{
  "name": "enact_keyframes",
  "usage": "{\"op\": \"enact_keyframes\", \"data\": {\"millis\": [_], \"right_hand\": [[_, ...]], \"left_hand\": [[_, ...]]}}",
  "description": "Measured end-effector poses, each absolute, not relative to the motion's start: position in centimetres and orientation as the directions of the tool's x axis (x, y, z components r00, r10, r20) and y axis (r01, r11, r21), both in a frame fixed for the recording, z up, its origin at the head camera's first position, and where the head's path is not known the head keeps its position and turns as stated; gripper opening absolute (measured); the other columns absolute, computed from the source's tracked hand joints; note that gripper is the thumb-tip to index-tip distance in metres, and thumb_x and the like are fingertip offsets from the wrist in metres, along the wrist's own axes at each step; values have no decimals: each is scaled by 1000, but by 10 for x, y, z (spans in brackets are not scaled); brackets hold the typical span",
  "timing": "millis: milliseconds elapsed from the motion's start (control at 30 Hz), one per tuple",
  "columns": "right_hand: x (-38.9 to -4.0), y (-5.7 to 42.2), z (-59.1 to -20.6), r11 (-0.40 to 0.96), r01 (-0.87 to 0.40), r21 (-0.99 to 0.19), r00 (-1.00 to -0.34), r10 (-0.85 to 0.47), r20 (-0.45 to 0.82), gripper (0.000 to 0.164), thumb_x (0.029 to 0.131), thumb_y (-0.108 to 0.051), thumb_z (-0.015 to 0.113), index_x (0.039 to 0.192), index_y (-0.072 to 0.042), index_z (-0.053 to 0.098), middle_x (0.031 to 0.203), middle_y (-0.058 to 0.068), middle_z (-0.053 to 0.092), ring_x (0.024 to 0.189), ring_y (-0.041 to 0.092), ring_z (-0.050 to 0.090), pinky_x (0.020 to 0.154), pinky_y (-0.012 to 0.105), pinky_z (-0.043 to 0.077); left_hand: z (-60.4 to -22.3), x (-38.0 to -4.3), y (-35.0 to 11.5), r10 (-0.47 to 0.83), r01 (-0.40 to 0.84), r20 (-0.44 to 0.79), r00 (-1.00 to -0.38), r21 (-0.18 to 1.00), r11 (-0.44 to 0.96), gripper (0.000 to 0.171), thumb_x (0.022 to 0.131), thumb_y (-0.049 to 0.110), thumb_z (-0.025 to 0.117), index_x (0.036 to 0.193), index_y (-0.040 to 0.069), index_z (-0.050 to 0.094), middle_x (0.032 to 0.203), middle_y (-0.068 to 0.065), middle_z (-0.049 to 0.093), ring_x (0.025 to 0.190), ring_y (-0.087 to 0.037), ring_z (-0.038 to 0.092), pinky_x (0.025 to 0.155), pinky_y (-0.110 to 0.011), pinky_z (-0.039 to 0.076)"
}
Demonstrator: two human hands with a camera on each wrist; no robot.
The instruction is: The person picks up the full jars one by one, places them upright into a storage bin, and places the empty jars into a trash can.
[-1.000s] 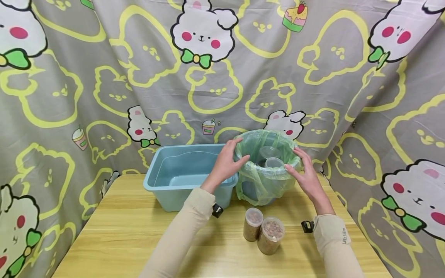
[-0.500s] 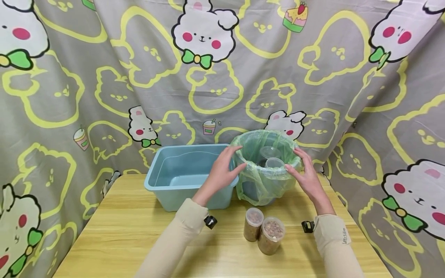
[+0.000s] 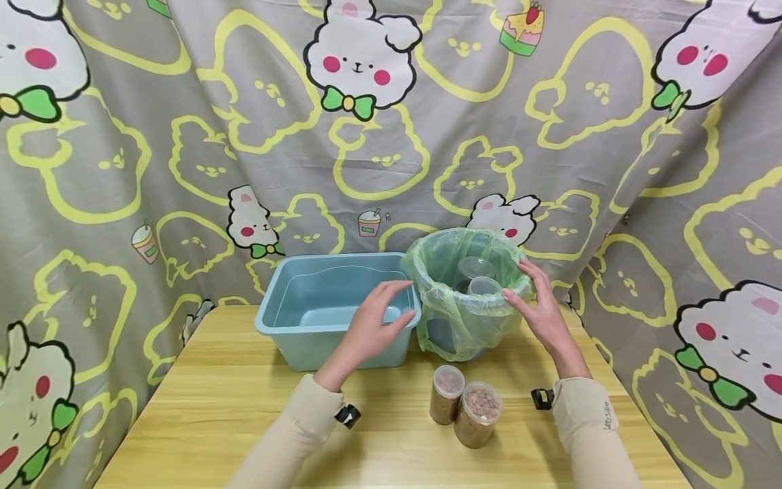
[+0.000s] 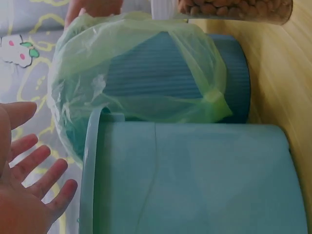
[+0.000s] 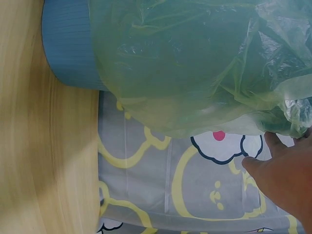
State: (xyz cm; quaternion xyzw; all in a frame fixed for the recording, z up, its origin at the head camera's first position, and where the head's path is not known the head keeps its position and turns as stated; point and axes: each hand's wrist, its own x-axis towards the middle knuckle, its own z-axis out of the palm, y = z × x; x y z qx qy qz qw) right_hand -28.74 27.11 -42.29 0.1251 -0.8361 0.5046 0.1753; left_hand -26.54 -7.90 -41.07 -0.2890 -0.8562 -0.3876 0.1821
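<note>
A blue ribbed waste bin stands on the table, its rim covered by a thin green plastic bag. Against the bag at the bin's right rim, my right hand rests with thumb and fingers spread. My left hand hovers over the right front edge of a light blue tub; its fingers are spread and hold nothing. Inside the bin lie a clear plastic cup and a round clear lid. Something dark beside them is too hidden to make out.
Two lidded clear jars stand on the wooden table in front of the bin: a slimmer jar and a wider jar, both with brown pieces inside. A patterned curtain hangs behind and at both sides.
My left hand has left the bin's left rim and moved left and toward me, over the tub's edge. The right hand stays at the bin's right rim.
</note>
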Motion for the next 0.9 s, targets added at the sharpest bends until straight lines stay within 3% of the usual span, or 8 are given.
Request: {"op": "enact_keyframes", "data": {"millis": [233,667,900], "right_hand": [[-288,271,-424,457,-386,-802,-908,-34,418,73,100,-25,68,161,-8,32,172,11,19,158,41,14,122,75,10],[-288,271,-423,453,-383,-805,-909,-32,415,73,100,-25,68,161,-8,32,171,11,19,158,41,15,123,73,11],[-289,271,-424,456,-390,-800,-906,-38,421,72,101,-26,67,161,-7,31,172,12,18,158,41,14,122,75,10]], "left_hand": [[-412,-267,-109,307,590,519,-798,572,570,51,100,31,70,148,19,56,146,-4,58,136,-26,56,111,-51,49],[-396,-280,-198,162,485,506,-847,611,626,57,102,29,67,155,19,49,146,-13,55,133,-37,53,105,-60,48],[-407,-287,-257,57,364,431,-900,674,643,60,105,32,63,158,13,44,154,-21,46,139,-43,46,115,-63,40]]}}
